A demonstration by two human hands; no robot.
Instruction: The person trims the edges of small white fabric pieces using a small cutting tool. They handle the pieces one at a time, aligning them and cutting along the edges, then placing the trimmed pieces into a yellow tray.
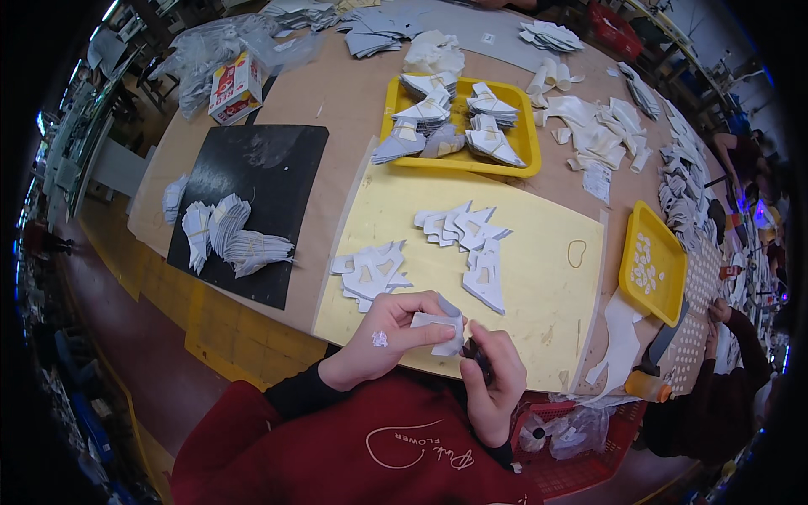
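My left hand (380, 338) pinches a small pale grey cut piece (448, 338), which is bent over at its upper edge. Close by on the right, my right hand (497, 380) is closed around a small dark tool (480, 357) whose tip reaches the edge of the piece; the fingers hide its kind. Just beyond my hands, a yellow sheet (539, 219) bears a cluster of similar pieces (370, 271) on the left. Another overlapping row of pieces (480, 261) curves down its middle.
A yellow tray (526, 164) holds banded stacks. More stacks (227, 236) lie on a black board (286, 160) at left. A second yellow tray (673, 286) with small white bits is at right, near a co-worker's arm (745, 341). A red basket (581, 480) stands below.
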